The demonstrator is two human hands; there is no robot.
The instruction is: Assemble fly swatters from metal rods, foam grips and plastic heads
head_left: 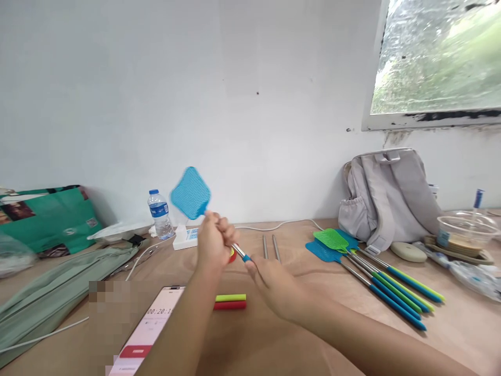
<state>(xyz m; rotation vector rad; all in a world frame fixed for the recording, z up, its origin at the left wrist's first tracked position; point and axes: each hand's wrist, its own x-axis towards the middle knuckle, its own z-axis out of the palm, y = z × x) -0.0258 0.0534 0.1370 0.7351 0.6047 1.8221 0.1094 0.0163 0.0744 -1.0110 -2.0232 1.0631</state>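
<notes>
My left hand [215,240] is closed around a fly swatter just below its blue mesh head [190,193], which points up and to the left. A short stretch of metal shaft [237,249] shows between my hands. On the swatter's blue handle [246,258] my right hand [274,284] is closed, hiding most of it. Below my hands lie a yellow-green tube [230,298] and a red tube [230,305], partly behind my left forearm. Two bare metal rods [275,247] lie farther back. Several blue and green fly swatters [385,282] rest in a pile at the right.
A phone [151,329] showing a timer lies at the front left. Behind are a water bottle [159,214], a white power strip [186,237] and a green bag [50,219]. A grey backpack [391,193] and a plastic cup [465,232] stand at the right.
</notes>
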